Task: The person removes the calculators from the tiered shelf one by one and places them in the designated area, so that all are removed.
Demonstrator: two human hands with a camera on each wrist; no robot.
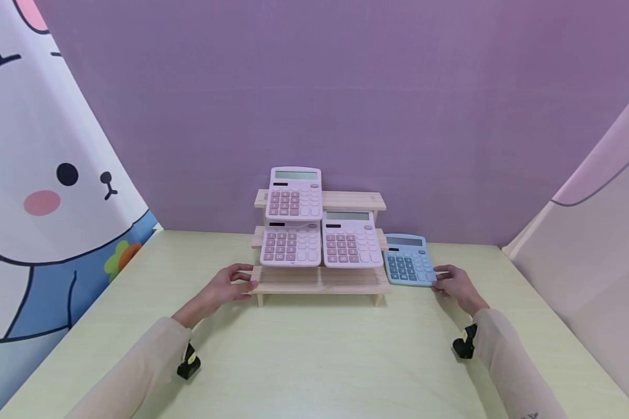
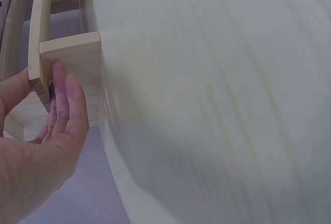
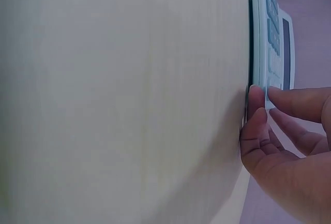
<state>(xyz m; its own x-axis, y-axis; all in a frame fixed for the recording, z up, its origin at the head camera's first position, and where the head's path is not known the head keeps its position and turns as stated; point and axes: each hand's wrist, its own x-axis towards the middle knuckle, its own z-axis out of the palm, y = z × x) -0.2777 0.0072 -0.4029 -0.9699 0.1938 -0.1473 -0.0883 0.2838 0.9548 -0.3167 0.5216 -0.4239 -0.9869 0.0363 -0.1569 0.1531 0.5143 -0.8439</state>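
Note:
My left hand (image 1: 229, 284) grips the left end of the lowest shelf of a three-tier wooden rack (image 1: 320, 287). In the left wrist view the thumb lies on one side of the shelf board (image 2: 41, 32) and the fingers on the other. To the rack's right, a blue calculator (image 1: 409, 259) lies face up on the table. My right hand (image 1: 455, 286) pinches its right edge between thumb and fingers, as the right wrist view also shows on the calculator's side (image 3: 262, 38). One pink calculator (image 1: 294, 195) leans at the top left of the rack, above two more pink calculators (image 1: 352, 240).
The pale wooden table (image 1: 314, 355) runs back to a purple wall panel (image 1: 346, 105). A cartoon-printed curtain (image 1: 57, 244) hangs on the left, and a pale fabric (image 1: 597, 233) borders the right side. Black cameras (image 1: 463, 343) sit at both wrists.

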